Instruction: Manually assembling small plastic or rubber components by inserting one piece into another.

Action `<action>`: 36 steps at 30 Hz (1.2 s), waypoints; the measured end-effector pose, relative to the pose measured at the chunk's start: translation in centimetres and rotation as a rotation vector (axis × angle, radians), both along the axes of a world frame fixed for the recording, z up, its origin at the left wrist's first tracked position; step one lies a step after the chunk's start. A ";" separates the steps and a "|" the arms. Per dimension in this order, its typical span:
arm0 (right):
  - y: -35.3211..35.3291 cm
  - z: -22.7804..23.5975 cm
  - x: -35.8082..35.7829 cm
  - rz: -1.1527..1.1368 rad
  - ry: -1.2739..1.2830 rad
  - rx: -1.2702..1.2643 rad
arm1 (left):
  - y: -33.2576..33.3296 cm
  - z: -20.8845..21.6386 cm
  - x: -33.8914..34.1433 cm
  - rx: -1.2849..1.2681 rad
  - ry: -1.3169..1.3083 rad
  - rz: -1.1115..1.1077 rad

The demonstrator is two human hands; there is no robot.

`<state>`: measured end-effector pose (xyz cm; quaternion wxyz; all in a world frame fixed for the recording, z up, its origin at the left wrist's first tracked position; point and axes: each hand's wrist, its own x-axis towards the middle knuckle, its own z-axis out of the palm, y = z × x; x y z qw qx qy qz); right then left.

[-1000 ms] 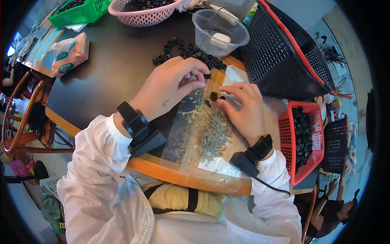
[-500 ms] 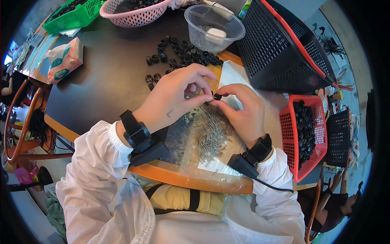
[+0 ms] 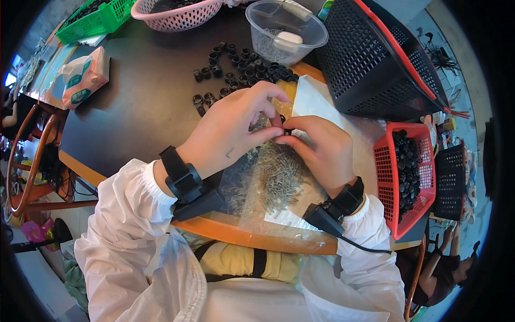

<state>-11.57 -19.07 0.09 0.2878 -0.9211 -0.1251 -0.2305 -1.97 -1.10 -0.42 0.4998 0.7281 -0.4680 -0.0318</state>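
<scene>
A small black plastic part (image 3: 288,132) sits between my hands, above a pile of thin metal pins (image 3: 281,180) on clear plastic sheeting. My right hand (image 3: 326,153) pinches it between thumb and forefinger. From the other side my left hand (image 3: 236,118) meets it with the thumb tip, its fingers curled over; part of this grip is hidden. A thin bit shows at the left forefinger's tip, too small to name. Just beyond my hands, several black ring-shaped parts (image 3: 249,67) stand loosely grouped on the dark table (image 3: 145,96).
On the right stand a red basket (image 3: 382,177) of black pieces and a tall black basket (image 3: 354,70) with a red rim. Behind are a clear tub (image 3: 257,40) with pins, a pink basket (image 3: 177,21) and a green one (image 3: 110,21). A tissue pack (image 3: 88,80) lies left.
My right hand has shifted slightly right and nearer, and the black part has turned a little between the fingers. My left hand has barely moved. The whole view has shifted slightly.
</scene>
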 end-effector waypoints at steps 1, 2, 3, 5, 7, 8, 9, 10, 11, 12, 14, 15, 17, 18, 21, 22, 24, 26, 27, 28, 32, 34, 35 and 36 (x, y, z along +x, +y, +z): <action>0.0 -0.1 0.1 0.030 -0.022 -0.004 | 0.1 0.0 0.0 0.006 0.000 0.004; 0.0 0.0 0.1 0.056 -0.045 -0.014 | 0.1 0.0 0.0 -0.019 0.081 -0.010; 0.3 0.2 0.1 0.058 -0.047 -0.014 | 0.2 0.1 0.0 -0.043 0.162 -0.024; 1.1 0.5 -0.4 -0.034 0.111 0.312 | 0.2 0.2 -0.1 -0.057 0.216 -0.008; 0.7 0.0 -0.7 -0.006 0.139 0.411 | 0.2 0.5 -0.1 -0.070 0.268 0.007; 0.6 -0.3 -0.7 0.019 0.171 0.512 | 0.2 0.5 -0.1 -0.078 0.270 -0.005; 0.6 -0.5 -0.6 0.017 0.166 0.513 | 0.2 0.6 0.0 -0.086 0.272 -0.017; 0.7 -0.7 -0.5 0.054 0.218 0.725 | 0.1 0.7 0.1 -0.086 0.267 -0.021; 0.8 -1.0 -0.4 0.094 0.270 0.941 | -0.1 0.5 0.2 -0.132 0.264 -0.008; 0.5 -1.2 -0.2 0.094 0.263 0.944 | -0.2 0.3 0.4 -0.179 0.260 0.002; 0.0 -1.4 0.3 0.222 0.262 1.288 | 0.0 0.1 1.6 -0.083 -0.064 0.057; 0.2 -1.3 0.5 0.212 0.246 1.315 | 0.1 0.0 2.0 0.011 -0.384 0.114; -0.3 -1.4 0.7 0.230 0.238 1.372 | -0.3 -0.5 2.1 0.017 -0.400 0.093; -0.5 -1.5 0.7 0.246 0.238 1.426 | -0.6 -0.7 2.0 0.021 -0.408 0.077; -0.3 -1.4 0.8 0.189 0.248 1.463 | -1.0 -0.8 2.0 0.146 -0.488 0.073; -0.4 -1.4 0.9 0.192 0.246 1.464 | -0.9 -0.8 2.1 0.148 -0.491 0.073; -0.6 -1.3 0.7 0.252 0.248 1.479 | -1.0 -0.7 2.4 0.167 -0.474 0.059; -0.1 -1.2 0.9 0.177 0.242 1.435 | -0.9 -0.7 2.7 0.116 -0.420 0.073; 0.2 -1.2 1.0 0.102 0.238 1.393 | -0.9 -0.6 2.8 0.070 -0.365 0.087; 0.0 -1.4 1.0 0.106 0.233 1.394 | -0.8 -0.4 2.7 0.071 -0.370 0.087; -0.1 -1.7 0.6 0.076 0.254 1.180 | -0.5 0.4 1.1 -0.023 -0.192 0.067; 0.0 -1.2 0.3 0.048 0.252 1.102 | -0.7 0.8 0.8 -0.064 -0.152 0.022; 0.1 -1.1 0.2 0.059 0.256 1.129 | -0.6 1.0 0.7 -0.078 -0.170 0.020; 0.2 -1.1 0.1 0.056 0.250 1.134 | -0.6 1.0 0.8 -0.074 -0.173 0.013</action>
